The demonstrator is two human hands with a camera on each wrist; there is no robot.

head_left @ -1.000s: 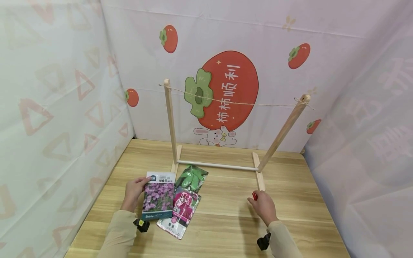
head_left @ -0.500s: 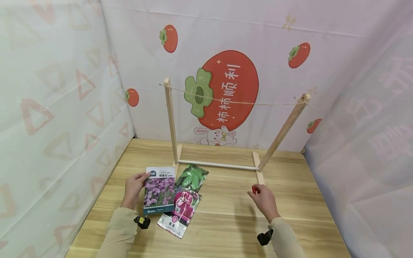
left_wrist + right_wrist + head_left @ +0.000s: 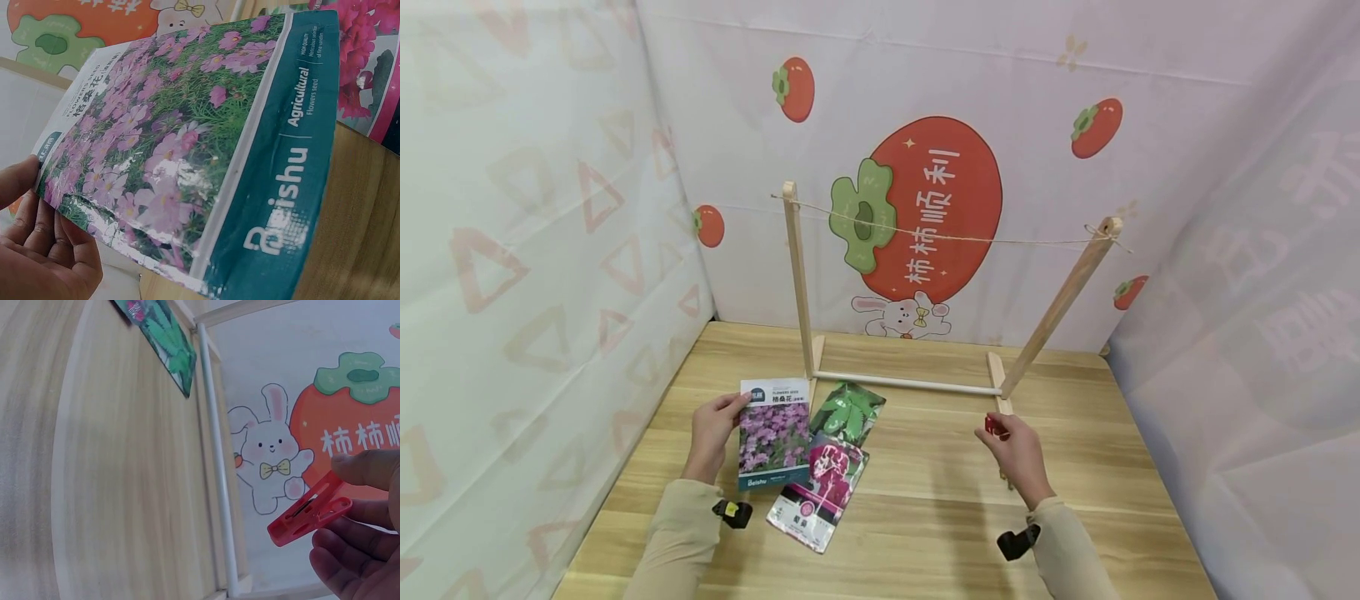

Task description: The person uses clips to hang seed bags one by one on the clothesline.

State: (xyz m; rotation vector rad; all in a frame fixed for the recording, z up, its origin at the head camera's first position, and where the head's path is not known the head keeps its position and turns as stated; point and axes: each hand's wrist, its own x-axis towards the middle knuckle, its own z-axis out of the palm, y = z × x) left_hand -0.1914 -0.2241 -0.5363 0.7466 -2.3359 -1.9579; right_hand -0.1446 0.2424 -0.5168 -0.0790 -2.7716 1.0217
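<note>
My left hand (image 3: 709, 437) pinches a flower seed packet (image 3: 775, 433) by its upper left edge, thumb on the printed front. The packet is raised and shows purple-pink blossoms over a teal band. Between thumb and fingers of my right hand (image 3: 1021, 454) is a red plastic clothespin (image 3: 306, 515), its tip pointing away from the palm. Two more seed packets lie partly overlapped on the table: one with green leaves (image 3: 850, 412), one with magenta flowers (image 3: 829, 483). The held packet hides part of the magenta one.
A wooden stand has a left post (image 3: 798, 283) and a right post (image 3: 1060, 308). Thin twine (image 3: 958, 239) is strung between their tops, and a white rod (image 3: 910, 383) joins them low down. Printed cloth walls surround the wooden table (image 3: 917, 517) at the back and sides.
Both hands have risen a little and moved toward the stand, the left with the seed packet and the right with the clothespin. The two lying packets have stayed put.
</note>
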